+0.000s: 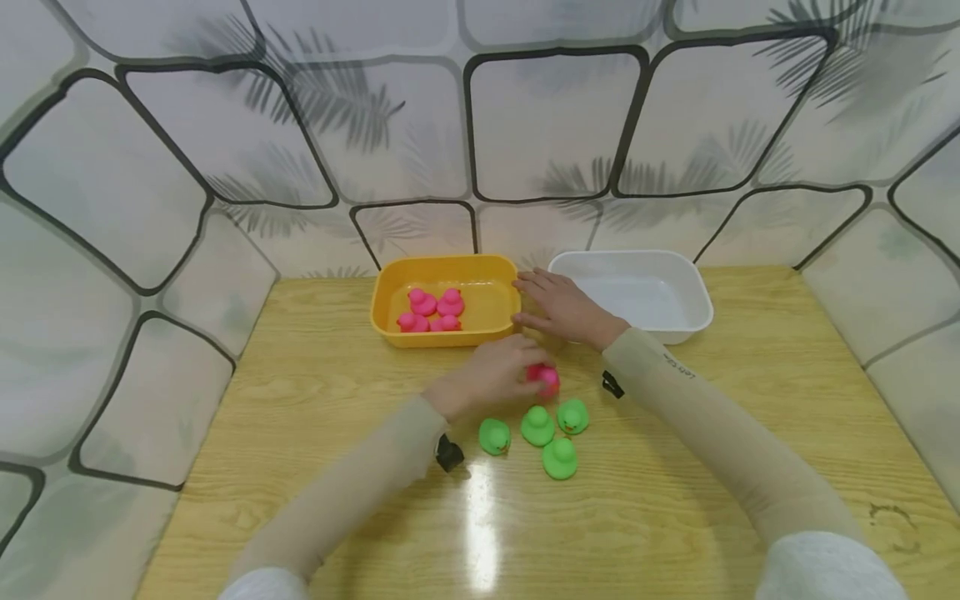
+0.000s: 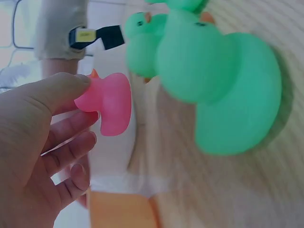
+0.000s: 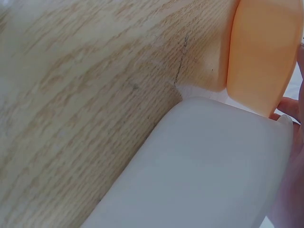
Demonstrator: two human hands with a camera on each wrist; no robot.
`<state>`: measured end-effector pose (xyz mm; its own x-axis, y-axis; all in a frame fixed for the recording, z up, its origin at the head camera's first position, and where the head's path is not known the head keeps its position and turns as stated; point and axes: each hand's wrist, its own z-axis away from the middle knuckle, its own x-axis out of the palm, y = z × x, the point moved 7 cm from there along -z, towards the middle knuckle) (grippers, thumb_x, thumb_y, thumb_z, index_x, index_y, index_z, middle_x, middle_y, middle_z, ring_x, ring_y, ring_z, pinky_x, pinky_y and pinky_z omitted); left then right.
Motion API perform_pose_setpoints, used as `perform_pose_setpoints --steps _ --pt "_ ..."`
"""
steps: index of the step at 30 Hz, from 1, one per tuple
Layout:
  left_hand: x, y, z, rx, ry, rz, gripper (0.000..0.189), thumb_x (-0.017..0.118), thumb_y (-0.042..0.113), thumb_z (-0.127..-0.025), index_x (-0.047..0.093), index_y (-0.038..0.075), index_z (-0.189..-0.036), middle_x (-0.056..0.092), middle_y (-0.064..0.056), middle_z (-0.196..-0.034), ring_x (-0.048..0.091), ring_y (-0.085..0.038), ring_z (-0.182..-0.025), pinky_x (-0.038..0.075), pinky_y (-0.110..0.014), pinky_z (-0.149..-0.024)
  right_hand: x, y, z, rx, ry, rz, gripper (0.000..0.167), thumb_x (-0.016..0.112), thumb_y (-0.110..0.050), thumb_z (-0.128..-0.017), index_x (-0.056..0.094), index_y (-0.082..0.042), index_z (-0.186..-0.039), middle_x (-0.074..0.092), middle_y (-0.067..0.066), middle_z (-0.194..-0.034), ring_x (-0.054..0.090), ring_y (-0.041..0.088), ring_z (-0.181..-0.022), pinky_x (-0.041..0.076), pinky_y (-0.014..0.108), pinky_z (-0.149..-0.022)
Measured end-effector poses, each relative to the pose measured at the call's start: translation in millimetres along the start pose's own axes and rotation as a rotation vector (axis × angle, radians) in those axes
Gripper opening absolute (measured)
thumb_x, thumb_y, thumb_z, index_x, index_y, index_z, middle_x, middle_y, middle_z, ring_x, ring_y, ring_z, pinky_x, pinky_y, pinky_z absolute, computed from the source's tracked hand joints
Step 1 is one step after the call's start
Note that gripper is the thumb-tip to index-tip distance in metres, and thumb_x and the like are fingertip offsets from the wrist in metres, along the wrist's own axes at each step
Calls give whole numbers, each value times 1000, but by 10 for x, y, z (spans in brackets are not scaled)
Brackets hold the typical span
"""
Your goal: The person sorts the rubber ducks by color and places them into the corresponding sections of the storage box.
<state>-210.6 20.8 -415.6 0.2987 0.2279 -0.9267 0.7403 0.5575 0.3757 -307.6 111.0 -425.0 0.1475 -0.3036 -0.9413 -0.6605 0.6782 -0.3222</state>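
A pink toy duck (image 1: pixel 546 381) is pinched between the thumb and fingers of my left hand (image 1: pixel 487 377), above the wood table. The left wrist view shows the pink duck (image 2: pixel 114 104) held by its head end. My right hand (image 1: pixel 564 308) reaches across the gap between two tubs, its extended fingertips at the right rim of the yellow tub (image 1: pixel 435 340). Some right fingers are cut off in the right wrist view. Several pink ducks (image 1: pixel 423 302) lie inside the yellow tub, toward its left side. Several green ducks (image 1: pixel 537 425) sit just in front of my left hand.
A white tub (image 1: pixel 678 335) stands to the right of the yellow one, partly behind my right wrist. Patterned fabric walls (image 1: pixel 555 125) rise behind and beside the table (image 1: pixel 315 400). Dark straps with small devices hang at both wrists.
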Motion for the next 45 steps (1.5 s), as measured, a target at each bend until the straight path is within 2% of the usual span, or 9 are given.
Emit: perform_pose_setpoints --steps 8,15,18,23,26,31,34,38,45 --pt "-244 -80 144 10 59 1 32 73 29 -99 72 14 -127 70 -4 -125 63 -21 -114 55 -35 -92 17 18 2 -2 10 9 66 65 -38 -103 46 4 -152 45 25 -157 33 48 -149 25 61 -121" --pt "-542 -238 280 -52 119 2 27 74 26 -99 73 14 -123 69 -2 -109 62 -21 -100 53 -33 -85 19 10 -4 4 -7 10 67 64 -39 -104 45 4 -153 43 25 -158 32 49 -150 25 62 -121" --pt "-671 -320 307 -67 143 -3 28 74 26 -99 74 11 -123 71 -4 -111 64 -23 -103 54 -35 -90 22 18 -5 11 -18 14 68 64 -39 -104 44 3 -153 43 25 -159 31 48 -150 24 62 -122" --pt "-840 -502 331 -122 154 12 32 71 30 -101 73 9 -124 72 -7 -122 64 -29 -116 53 -43 -98 22 31 -8 11 -16 1 68 64 -39 -104 45 4 -153 42 26 -159 32 50 -149 24 63 -121" --pt "-921 -641 346 -181 149 20 33 69 32 -102 71 10 -127 70 -7 -126 64 -29 -114 54 -45 -94 20 25 -4 8 -15 -14 68 63 -39 -104 44 4 -153 42 26 -159 31 50 -149 24 63 -122" --pt "-1060 -863 362 -240 179 59 33 70 27 -102 69 8 -128 69 -9 -126 62 -29 -113 53 -46 -97 13 15 -1 5 -14 -12 68 62 -40 -104 44 4 -153 41 26 -160 31 50 -150 24 62 -122" --pt "-1118 -986 351 -242 210 74 32 70 25 -101 70 5 -126 69 -11 -124 60 -31 -111 51 -45 -97 0 9 1 3 -12 -2 68 63 -39 -104 44 4 -153 41 26 -160 31 49 -150 24 61 -122" --pt "-1161 -1138 337 -257 243 47 31 72 24 -100 71 3 -124 70 -12 -119 60 -32 -107 51 -44 -96 -9 2 0 0 -7 -1 68 64 -38 -104 45 4 -153 42 26 -159 32 49 -150 24 61 -122" --pt "-1166 -1377 321 -337 255 54 33 70 25 -101 70 3 -126 70 -13 -122 60 -33 -109 50 -47 -100 13 17 4 24 -30 -16 69 63 -39 -105 43 4 -154 39 25 -161 29 48 -151 22 60 -123"
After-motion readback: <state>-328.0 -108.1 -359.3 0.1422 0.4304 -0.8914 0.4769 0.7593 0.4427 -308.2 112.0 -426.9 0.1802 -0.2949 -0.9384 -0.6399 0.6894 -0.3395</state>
